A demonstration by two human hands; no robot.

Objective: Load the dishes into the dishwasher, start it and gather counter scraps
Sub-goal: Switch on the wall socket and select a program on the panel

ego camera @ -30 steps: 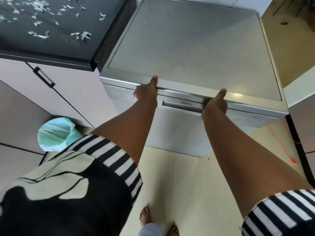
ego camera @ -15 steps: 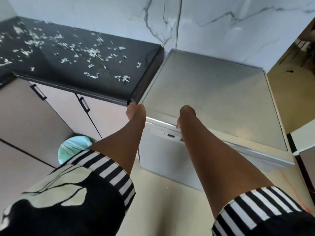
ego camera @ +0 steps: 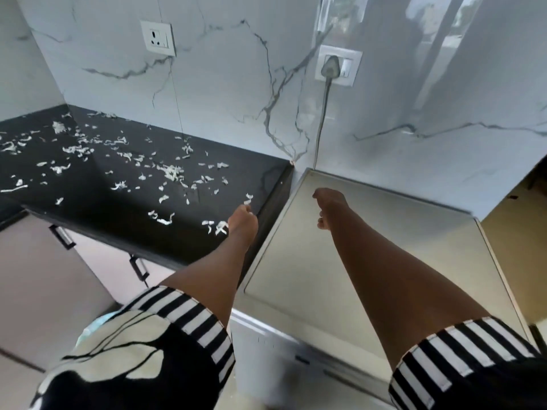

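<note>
White scraps (ego camera: pixel 170 171) lie scattered over the black counter (ego camera: pixel 118 208) on the left. The silver dishwasher (ego camera: pixel 370 247) stands to the counter's right with its door closed. My left hand (ego camera: pixel 242 221) reaches over the counter's right end, its fingertips at a few scraps near the edge; it holds nothing that I can see. My right hand (ego camera: pixel 328 207) hovers over the back left of the dishwasher's top, fingers loosely curled and empty. No dishes are in view.
A marble wall rises behind both. A plug (ego camera: pixel 331 66) sits in the socket above the dishwasher, its cable running down behind it. A second socket (ego camera: pixel 158 38) is over the counter. Cabinet doors with black handles (ego camera: pixel 62 236) are below, and a pale green bin bag (ego camera: pixel 91 327) shows by my sleeve.
Both hands have left the dishwasher's front edge and moved up and forward. The left is now over the counter's scraps, the right over the dishwasher's top. My view has lifted toward the wall.
</note>
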